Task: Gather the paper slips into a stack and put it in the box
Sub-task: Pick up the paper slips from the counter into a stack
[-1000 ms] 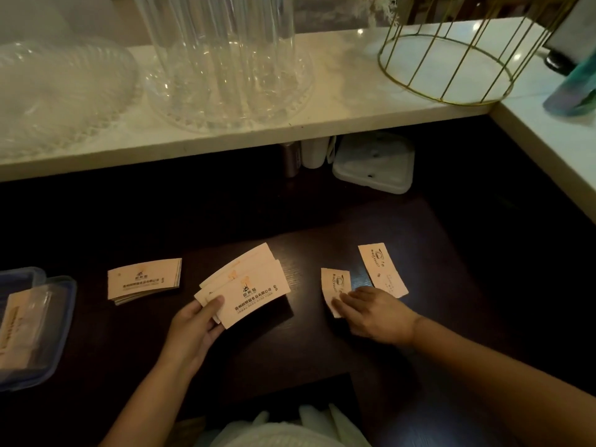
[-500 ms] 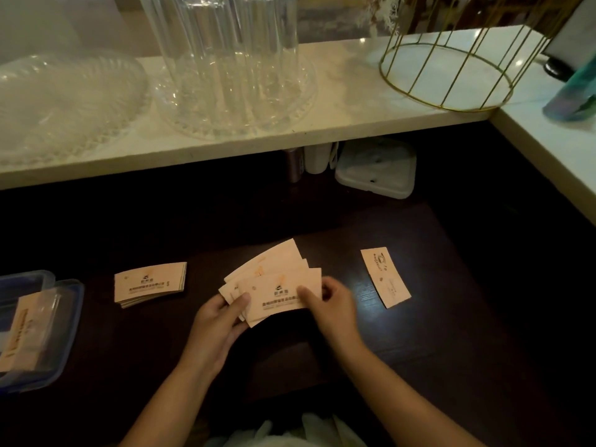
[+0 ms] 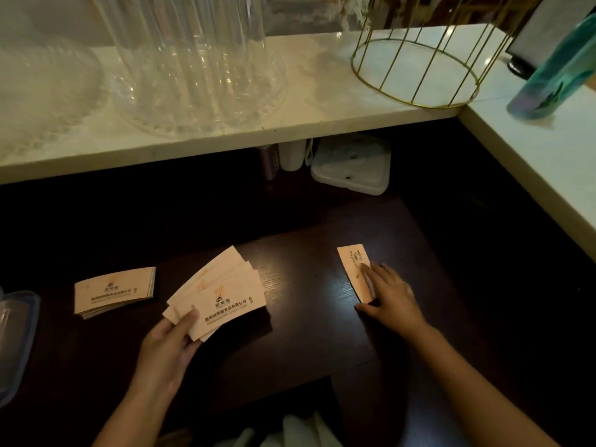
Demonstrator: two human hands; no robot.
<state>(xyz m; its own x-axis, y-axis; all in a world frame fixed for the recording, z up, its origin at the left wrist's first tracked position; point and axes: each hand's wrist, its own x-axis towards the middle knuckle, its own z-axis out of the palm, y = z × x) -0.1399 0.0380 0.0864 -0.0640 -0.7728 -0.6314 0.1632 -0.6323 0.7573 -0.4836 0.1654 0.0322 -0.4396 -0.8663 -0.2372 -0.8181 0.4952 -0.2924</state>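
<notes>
On a dark wooden bench under a pale stone shelf, a person is midway through collecting paper slips: the left hand holds a fan of slips just above the surface, thumb clamped across the near corner and fingers closed beneath, while the right hand lies flat and open on a lone slip well off to the right, fingertips pressing its lower half, nothing yet pinched. The step in hand looks to be the pickup of this last loose slip. The next move likely calls for dragging or curling it up off the wood, since thin paper lying flat gives no edge to catch, then carrying it across to join the fan. A small squared pile of slips sits apart on the left, still to be merged. The blue-rimmed clear box shows only partly at the far left edge, so its contents cannot be judged.
</notes>
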